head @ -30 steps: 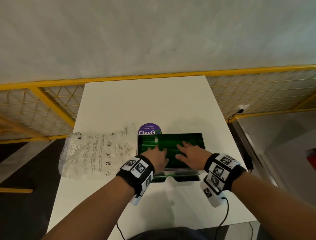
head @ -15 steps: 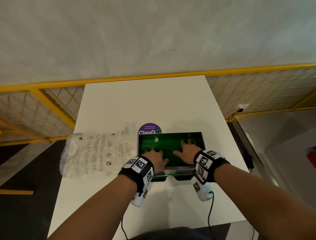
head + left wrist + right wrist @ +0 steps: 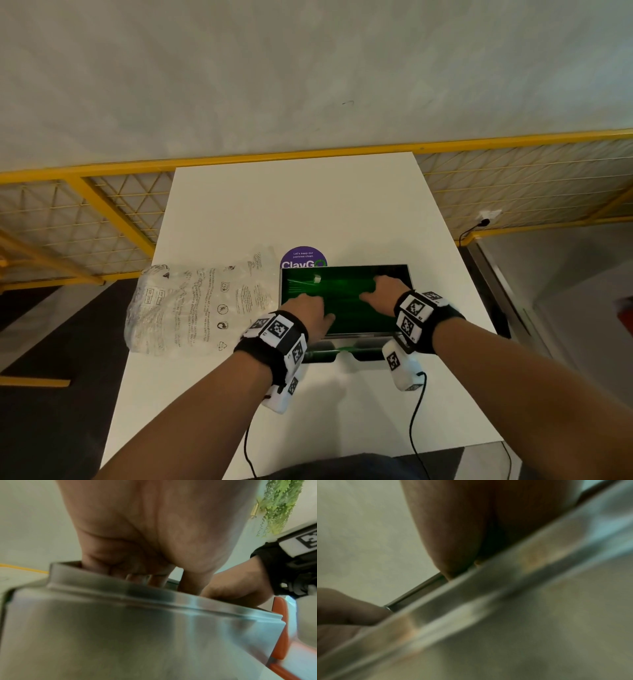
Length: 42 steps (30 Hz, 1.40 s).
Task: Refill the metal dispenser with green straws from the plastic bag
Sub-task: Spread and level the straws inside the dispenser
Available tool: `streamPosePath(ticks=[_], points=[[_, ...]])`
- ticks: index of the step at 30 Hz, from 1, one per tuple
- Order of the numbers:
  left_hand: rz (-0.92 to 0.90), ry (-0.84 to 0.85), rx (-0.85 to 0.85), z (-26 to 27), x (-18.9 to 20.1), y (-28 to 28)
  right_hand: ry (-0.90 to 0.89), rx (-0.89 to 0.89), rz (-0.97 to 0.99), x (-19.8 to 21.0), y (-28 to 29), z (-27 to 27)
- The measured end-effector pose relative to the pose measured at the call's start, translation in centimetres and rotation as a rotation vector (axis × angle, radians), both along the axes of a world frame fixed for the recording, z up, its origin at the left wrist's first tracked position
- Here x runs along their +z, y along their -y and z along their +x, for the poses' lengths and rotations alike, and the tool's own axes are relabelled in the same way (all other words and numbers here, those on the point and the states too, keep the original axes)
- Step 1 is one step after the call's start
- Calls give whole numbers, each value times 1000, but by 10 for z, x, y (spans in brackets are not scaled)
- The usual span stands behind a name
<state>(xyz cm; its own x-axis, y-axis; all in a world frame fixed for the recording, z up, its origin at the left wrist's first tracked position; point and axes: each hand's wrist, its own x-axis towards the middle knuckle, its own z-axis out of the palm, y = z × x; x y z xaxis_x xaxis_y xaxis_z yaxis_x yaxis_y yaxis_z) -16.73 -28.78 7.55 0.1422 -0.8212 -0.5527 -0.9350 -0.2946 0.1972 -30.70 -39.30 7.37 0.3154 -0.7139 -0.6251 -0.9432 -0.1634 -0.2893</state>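
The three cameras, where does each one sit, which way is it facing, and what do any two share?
Head: worn on the head, looking down at the white table, both forearms, left hand and right hand in the metal dispenser.
Left wrist: below the palm, facing the dispenser's front wall; the right hand shows.
Right wrist: low, blurred, facing the rim; palm shows.
Shared: all show the dispenser.

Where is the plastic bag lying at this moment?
In the head view, the plastic bag lies flat on the white table, on the person's left, directly beside the metal dispenser.
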Motion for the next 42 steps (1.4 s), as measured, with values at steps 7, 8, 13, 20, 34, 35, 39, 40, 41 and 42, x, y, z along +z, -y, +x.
streamPosePath(ticks=[7, 8, 13, 20, 34, 35, 39, 40, 41, 42], points=[[-122, -82, -1, 4, 8, 10, 92, 52, -50, 12, -1, -19], [-117, -73, -2, 5, 7, 10, 95, 65, -49, 13, -1, -22], [-33, 10, -39, 10, -4, 13, 75, 182, -34, 17, -5, -24], [87, 69, -84, 7, -11, 15, -146, 438, 87, 9, -19, -17], [143, 137, 71, -3, -12, 17, -119, 259, -7, -1, -12, -6], [142, 134, 80, -3, -14, 17, -136, 240, -23, -1, -11, -6], [118, 112, 41, -3, -13, 20, -190, 250, -16, -9, -11, -2], [111, 109, 42, -2, -12, 21, -181, 244, -10, -10, -11, -2], [104, 109, 52, -1, -10, 21, -163, 232, -16, -11, -10, -2], [101, 109, 67, -1, -10, 22, -145, 206, -26, -10, -8, -2]])
